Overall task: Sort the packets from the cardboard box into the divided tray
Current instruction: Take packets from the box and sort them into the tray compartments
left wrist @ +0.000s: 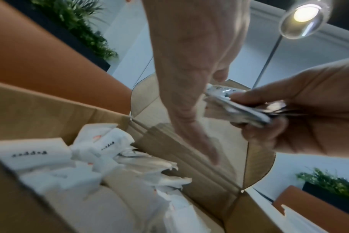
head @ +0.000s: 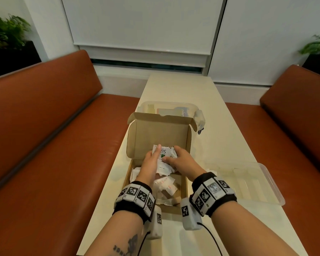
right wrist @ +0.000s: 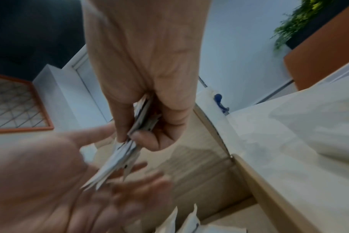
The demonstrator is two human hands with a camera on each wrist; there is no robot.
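Looking down from the head view, both hands are working over the open cardboard box (head: 156, 163) on the counter (head: 220, 145). The right hand (head: 181, 160) is pinching a fanned stack of white packets (head: 164, 153) above the box, while the left hand (head: 150, 163) is lying straight-fingered against that stack. More loose packets (head: 164, 182) are lying in the box below. The divided tray (head: 171, 109) is sitting just behind the raised lid, and a clear lid (head: 247, 182) is lying to the right.

Switching to the left wrist view, the left hand (left wrist: 191, 88) is reaching down flat, fingers extended, and the right hand (left wrist: 301, 113) is squeezing the packets (left wrist: 239, 108) between thumb and fingers. Crumpled packets (left wrist: 102, 149) are piling in the box corner.

Moving to the right wrist view, the right hand (right wrist: 147, 94) is clamping the stack (right wrist: 121, 156) edge-on; the left hand (right wrist: 70, 181) is spreading open beneath, blurred.

These sachets look light, thin and slick, so they are likely to slide apart; gripping across the flat faces near the middle seems safest.
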